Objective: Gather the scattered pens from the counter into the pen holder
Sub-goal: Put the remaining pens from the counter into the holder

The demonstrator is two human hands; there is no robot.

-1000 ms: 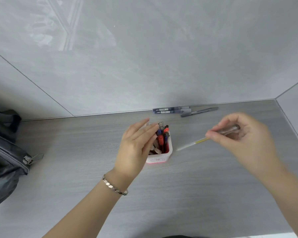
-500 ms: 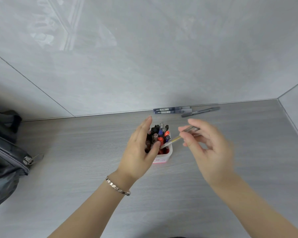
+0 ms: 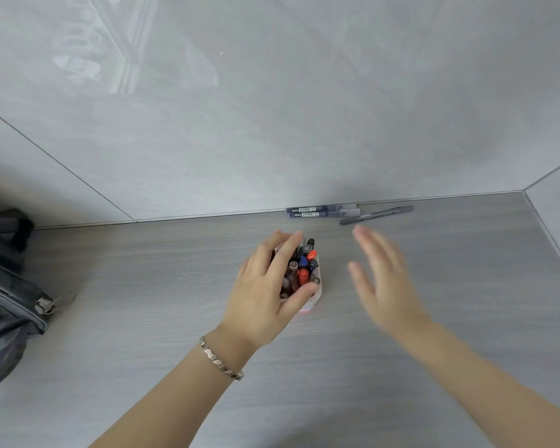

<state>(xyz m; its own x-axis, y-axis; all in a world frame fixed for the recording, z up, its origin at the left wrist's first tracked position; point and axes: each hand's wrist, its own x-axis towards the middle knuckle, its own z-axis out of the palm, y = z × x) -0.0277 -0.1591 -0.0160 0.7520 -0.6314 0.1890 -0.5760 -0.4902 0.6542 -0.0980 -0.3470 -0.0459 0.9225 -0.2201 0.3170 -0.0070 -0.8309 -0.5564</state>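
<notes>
Small white pen holder (image 3: 317, 291) with a pink base edge, standing on the grey wood-grain counter (image 3: 162, 286), packed with upright pens (image 3: 303, 270): red, blue, black and brownish caps, exact count hard to make out. Left hand (image 3: 265, 286) cupped around the holder's near and left sides, thumb across the front wall, fingers (image 3: 286, 250) curled beside the pen tops, hiding much of the holder. Bracelet (image 3: 220, 360) of metal links on that wrist. Right hand (image 3: 382, 279) well blurred, spread and empty, hovering to the right of the holder, apart from it. Still loose on the counter, against the wall (image 3: 272, 124): two dark blue pens (image 3: 320, 211) lying side by side with labelled barrels, and just right of them a grey pen (image 3: 375, 215), slightly angled. Dark bag (image 3: 4, 292) at the left edge, cut off by the frame, zipper pull (image 3: 57, 300) resting on the counter.
</notes>
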